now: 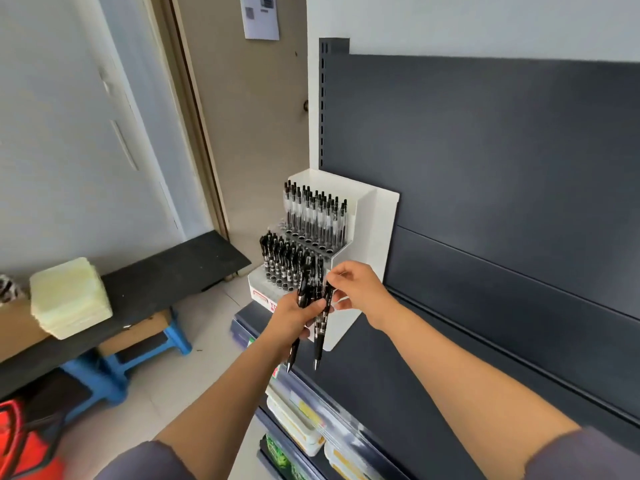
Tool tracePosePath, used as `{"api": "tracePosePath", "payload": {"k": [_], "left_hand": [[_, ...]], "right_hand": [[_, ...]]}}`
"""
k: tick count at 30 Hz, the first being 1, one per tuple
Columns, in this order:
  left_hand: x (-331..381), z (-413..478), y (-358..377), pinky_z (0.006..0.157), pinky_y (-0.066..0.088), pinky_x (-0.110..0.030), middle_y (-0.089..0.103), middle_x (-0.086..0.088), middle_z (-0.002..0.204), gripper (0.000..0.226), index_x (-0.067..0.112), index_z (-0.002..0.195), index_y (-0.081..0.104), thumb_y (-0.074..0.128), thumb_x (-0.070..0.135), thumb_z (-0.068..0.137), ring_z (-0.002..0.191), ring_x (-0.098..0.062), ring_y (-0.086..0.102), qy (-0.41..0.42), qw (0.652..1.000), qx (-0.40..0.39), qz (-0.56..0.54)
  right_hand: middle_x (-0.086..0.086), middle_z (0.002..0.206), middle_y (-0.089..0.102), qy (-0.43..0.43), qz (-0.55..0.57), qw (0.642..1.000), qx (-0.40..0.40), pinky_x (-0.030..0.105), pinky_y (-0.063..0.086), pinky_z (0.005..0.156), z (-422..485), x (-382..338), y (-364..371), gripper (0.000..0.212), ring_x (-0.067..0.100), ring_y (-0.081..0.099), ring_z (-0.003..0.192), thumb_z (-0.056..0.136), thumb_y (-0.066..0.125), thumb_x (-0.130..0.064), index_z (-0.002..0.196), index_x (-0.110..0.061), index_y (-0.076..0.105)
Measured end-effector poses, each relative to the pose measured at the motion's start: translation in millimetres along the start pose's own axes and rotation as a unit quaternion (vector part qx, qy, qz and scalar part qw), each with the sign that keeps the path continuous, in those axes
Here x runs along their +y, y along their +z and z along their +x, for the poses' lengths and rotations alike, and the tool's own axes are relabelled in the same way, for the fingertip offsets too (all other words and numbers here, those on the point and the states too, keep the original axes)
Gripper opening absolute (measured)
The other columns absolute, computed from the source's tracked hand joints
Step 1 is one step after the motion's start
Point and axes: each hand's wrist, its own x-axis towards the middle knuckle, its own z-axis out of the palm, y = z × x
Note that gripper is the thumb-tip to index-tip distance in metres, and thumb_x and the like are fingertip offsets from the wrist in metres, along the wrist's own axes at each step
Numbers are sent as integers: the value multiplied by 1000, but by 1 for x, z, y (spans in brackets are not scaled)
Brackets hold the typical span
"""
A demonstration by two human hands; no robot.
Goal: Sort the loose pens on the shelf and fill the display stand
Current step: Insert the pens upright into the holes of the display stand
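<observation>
The left hand (pixel 297 318) is curled round a bundle of black pens (pixel 305 289), gripping them at mid-length. Their clip ends stand up above the fingers and the tips point down below the palm. The right hand (pixel 356 285) reaches in from the right. Its thumb and forefinger pinch the top end of one pen (pixel 319 341) at the right edge of the bundle, and the other fingers are loosely bent. That pen hangs nearly upright, tip down, touching the others in the left hand.

Both hands are in front of the lower front corner of the white display stand (pixel 367 230), which sits at the left end of the dark shelf (pixel 381 382) against the dark back panel (pixel 485 161). The stand is stepped. Its upper tier holds rows of clear pens (pixel 313 216) with black tops, standing upright in holes. The lower tier holds black pens (pixel 280 259), packed close, and a few holes between the tiers look unfilled.

To the left, a dark tabletop (pixel 166 271) resting on blue stools (pixel 152 344) carries a stack of pale plastic sheets (pixel 69 299). A door (pixel 252 133) with a sheet of paper (pixel 260 15) on it stands behind.
</observation>
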Motion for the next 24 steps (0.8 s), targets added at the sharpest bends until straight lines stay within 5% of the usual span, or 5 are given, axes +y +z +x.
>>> {"api": "tracePosePath", "payload": {"k": [6,9,18,24], "left_hand": [[6,28,-11,49,41,-17,61,11,58,14,10,87,60,71,15,80,44,0,51,73,980,177,53],[10,37,-18,62,49,-17,68,2,66,13,9,92,58,67,17,85,59,-5,63,114,977,164,71],[4,74,-40,47,38,-13,56,5,64,16,20,82,50,46,22,97,46,3,47,106,984,120,81],[2,84,-61,40,31,-15,57,4,70,11,16,88,51,46,10,96,41,1,39,67,997,25,37]], "right_hand": [[0,74,58,-98,-60,990,76,24,51,48,32,-13,0,13,8,57,49,92,59,-12,80,-18,56],[-2,68,58,-151,-77,977,131,34,57,54,43,-18,0,17,12,58,50,91,60,-12,77,-21,55],[4,77,63,-173,-257,942,132,45,54,70,72,-4,26,9,24,63,72,93,56,-20,87,-13,57],[-9,105,49,-181,-519,815,183,25,39,65,70,7,42,17,12,49,97,91,57,-38,95,-25,67]]}}
